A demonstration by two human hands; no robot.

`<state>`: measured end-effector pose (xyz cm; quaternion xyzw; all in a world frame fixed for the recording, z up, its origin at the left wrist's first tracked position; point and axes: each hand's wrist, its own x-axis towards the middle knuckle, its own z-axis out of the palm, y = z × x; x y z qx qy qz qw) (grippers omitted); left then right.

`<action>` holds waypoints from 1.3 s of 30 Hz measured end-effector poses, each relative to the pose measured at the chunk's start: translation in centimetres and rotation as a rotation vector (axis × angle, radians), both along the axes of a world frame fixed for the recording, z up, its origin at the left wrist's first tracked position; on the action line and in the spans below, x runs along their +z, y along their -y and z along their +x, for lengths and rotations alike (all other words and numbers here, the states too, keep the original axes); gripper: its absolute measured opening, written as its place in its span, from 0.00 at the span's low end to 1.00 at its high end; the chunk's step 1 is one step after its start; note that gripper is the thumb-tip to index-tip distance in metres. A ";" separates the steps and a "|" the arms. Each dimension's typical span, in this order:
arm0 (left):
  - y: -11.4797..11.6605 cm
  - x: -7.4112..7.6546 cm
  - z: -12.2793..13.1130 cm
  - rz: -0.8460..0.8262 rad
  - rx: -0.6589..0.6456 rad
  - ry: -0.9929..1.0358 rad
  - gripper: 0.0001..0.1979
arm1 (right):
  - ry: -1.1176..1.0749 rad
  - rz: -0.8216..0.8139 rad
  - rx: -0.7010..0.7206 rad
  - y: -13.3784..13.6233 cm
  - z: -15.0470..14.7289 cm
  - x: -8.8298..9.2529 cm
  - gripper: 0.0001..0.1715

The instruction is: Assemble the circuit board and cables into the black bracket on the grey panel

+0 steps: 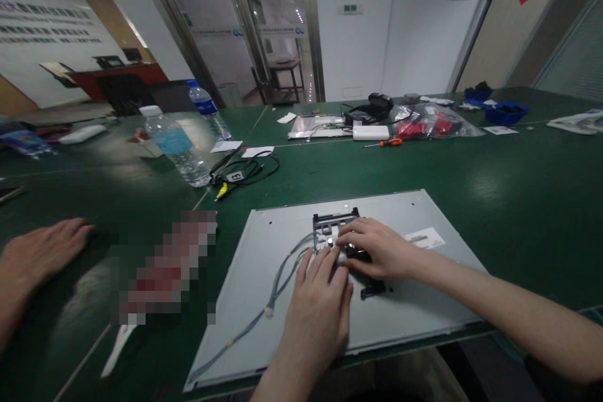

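Note:
A flat light-grey metal panel [396, 320] lies on the table in front of me. Mounted near its middle is a black and silver mechanism [325, 221], partly covered by my hands. My left hand [320, 298] rests over its near left side, fingers stretched forward and their tips at the mechanism. From the right, my right hand [377, 248] curls its fingers and thumb around the mechanism's dark part; the exact piece between them is hidden. A grey cable bundle [274, 289] runs from the mechanism across the panel toward its near left corner.
Another person's hand [47, 248] rests on the green table [320, 169] at left, near a pixelated item [169, 264]. Farther back are water bottles [176, 144], black cables [249, 169], an orange-handled screwdriver [390, 142], a white box [370, 132] and clear plastic bags [428, 122].

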<state>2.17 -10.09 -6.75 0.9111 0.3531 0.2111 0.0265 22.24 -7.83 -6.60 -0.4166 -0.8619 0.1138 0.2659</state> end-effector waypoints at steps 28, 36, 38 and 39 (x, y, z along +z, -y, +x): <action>0.1 0.0 0.1 0.021 -0.015 0.029 0.10 | -0.003 0.002 0.005 0.0 0.0 0.2 0.18; 0.0 0.0 0.1 0.014 -0.020 0.038 0.10 | 0.001 0.002 0.003 0.0 0.0 0.0 0.18; 0.1 0.0 0.1 0.011 -0.020 0.038 0.10 | 0.002 0.001 -0.001 0.0 0.0 0.0 0.18; 0.1 0.0 0.1 0.012 -0.020 0.038 0.10 | 0.003 0.000 -0.002 0.0 0.0 0.0 0.18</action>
